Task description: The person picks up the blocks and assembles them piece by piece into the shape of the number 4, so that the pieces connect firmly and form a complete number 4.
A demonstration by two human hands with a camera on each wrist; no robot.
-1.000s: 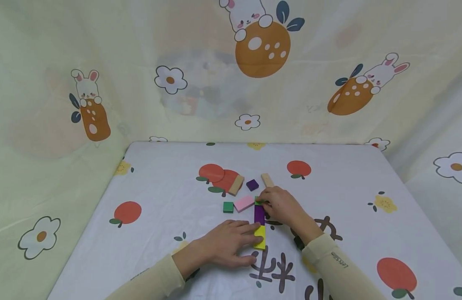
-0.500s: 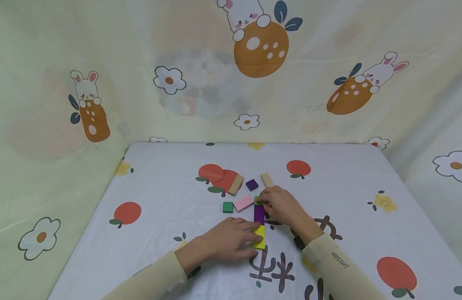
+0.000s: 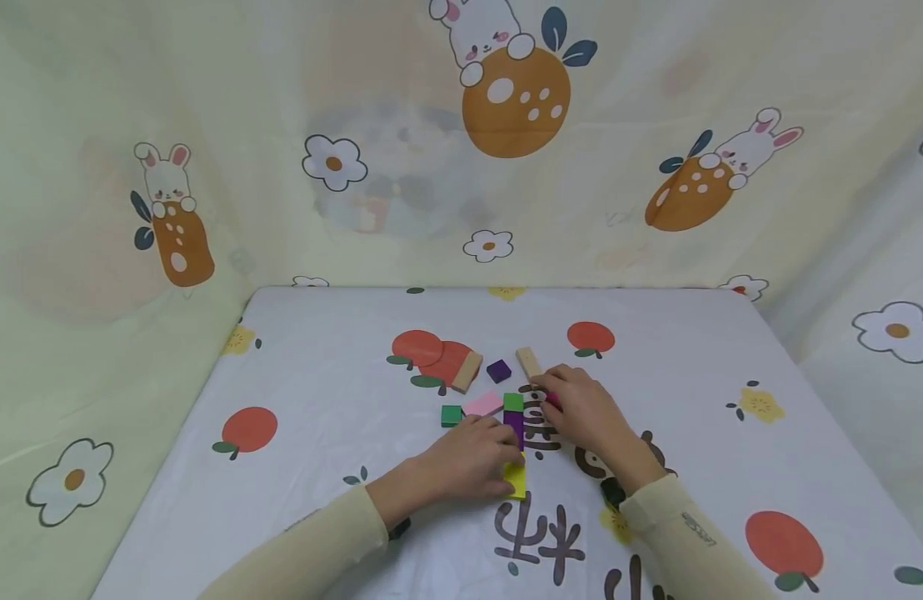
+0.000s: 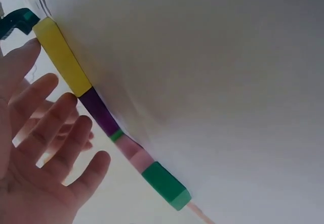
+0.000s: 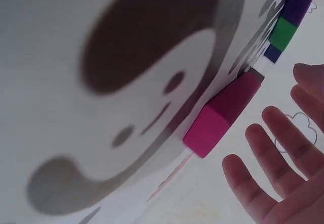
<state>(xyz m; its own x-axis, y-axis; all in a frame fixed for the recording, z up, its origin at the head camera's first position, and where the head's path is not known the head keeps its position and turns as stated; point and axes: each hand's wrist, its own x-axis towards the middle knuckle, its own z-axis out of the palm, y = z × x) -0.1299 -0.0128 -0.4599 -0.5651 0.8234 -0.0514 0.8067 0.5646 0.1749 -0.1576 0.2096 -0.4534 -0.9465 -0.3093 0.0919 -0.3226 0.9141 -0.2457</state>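
Blocks on a cloth [image 3: 679, 367]. The left hand [image 3: 461, 458], fingers spread and gripping nothing, hides part of the yellow block [image 3: 517, 482], purple block [image 3: 513, 422] and pink block [image 3: 482, 404]; whether its fingertips touch them cannot be told. The right hand [image 3: 581, 410] stands open-fingered beside the magenta block [image 5: 217, 118], which it mostly hides in the head view; the right wrist view shows a gap between. In the left wrist view, a dark green object [image 4: 20, 20] is cut off.

Compared with 0.5 s ago, the right hand has left the lime block [image 3: 513, 402], now exposed at the row's far end.

Lettering on the right sleeve [image 3: 686, 533] is too blurred to read.
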